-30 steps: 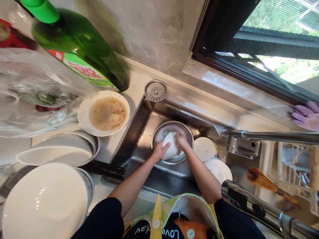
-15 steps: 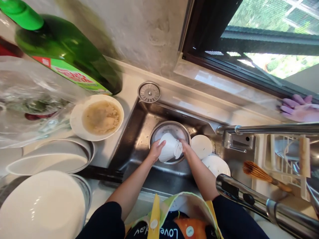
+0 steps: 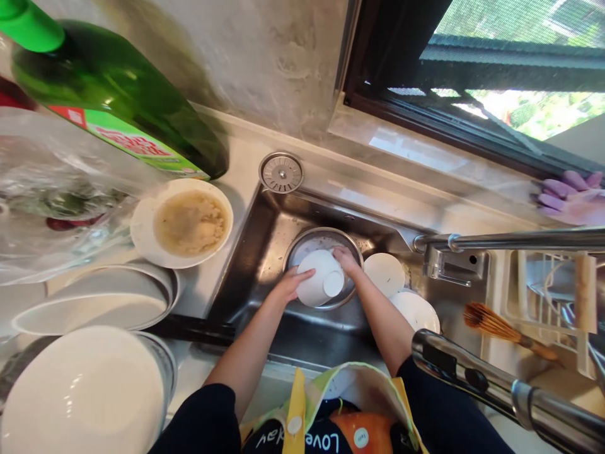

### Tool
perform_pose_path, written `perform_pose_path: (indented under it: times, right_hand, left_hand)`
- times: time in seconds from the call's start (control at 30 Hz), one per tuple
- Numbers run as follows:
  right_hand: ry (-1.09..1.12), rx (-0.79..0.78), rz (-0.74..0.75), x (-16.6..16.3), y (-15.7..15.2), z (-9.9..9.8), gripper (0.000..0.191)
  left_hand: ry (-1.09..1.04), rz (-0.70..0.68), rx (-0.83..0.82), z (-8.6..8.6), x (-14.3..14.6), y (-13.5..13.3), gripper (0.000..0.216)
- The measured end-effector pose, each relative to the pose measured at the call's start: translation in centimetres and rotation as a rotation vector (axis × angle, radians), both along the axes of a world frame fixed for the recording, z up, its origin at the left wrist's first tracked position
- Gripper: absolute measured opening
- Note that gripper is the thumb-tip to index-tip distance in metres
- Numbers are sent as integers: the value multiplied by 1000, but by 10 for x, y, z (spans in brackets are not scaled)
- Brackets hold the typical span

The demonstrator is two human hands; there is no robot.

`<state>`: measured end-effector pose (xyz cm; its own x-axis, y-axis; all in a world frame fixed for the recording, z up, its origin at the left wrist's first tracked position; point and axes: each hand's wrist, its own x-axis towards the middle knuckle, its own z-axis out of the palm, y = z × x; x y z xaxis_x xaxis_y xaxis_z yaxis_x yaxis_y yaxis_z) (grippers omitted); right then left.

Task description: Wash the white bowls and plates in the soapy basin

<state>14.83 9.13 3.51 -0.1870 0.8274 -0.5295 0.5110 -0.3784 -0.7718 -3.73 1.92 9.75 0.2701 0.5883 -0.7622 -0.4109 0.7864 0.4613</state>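
Note:
Both my hands are down in the steel sink point(image 3: 265, 252), over a round metal basin point(image 3: 309, 241). They hold a small white bowl point(image 3: 317, 284) turned bottom-up, its foot ring facing me. My left hand point(image 3: 292, 282) cups the bowl's left side with fingers wrapped on it. My right hand point(image 3: 345, 260) grips the far right side of the bowl. Whether a cloth or sponge is in the right hand is hidden.
Two white bowls point(image 3: 385, 273) lie in the sink to the right. A dirty plate point(image 3: 182, 222), a green bottle point(image 3: 118, 94), stacked white dishes point(image 3: 85, 384) and a plastic bag point(image 3: 51, 183) crowd the left counter. A faucet point(image 3: 505, 241), brush point(image 3: 496, 326) and drying rack point(image 3: 548, 296) stand right.
The white bowl has been rotated in my hands, so its foot ring now faces up toward me. My right hand shifted round to the bowl's far side.

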Motion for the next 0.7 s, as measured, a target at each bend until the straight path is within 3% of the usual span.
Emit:
perform_pose_path:
  times: [0.07,0.2,0.33,0.4,0.47,0.57,0.7]
  right_hand:
    - [-56,142,142,-5,4,-1,31]
    - [-352,419,215,-16,-15,-10,47]
    - [-351,296,288,-16,-41,-25,55]
    - [-276,222,245,-14,-47,-25,52]
    - [-184,202,90,-12,-48,-14,47]
    - [35,260,-140,-13,-55,20,43]
    - [165,383,63,-29,-66,60,41]
  left_hand:
    - [106,-26,25,-4,0,1,54]
    - [416,-2,150,-15,4,0,49]
    - [589,12,243,-23,4,0,43]
    - [690,-11,286,-26,3,-1,39]
    - [781,-36,302,-26,2,-1,35]
    - [853,-71,307,-25,4,-1,32]
    - [763,-66,356,-21,8,-1,27]
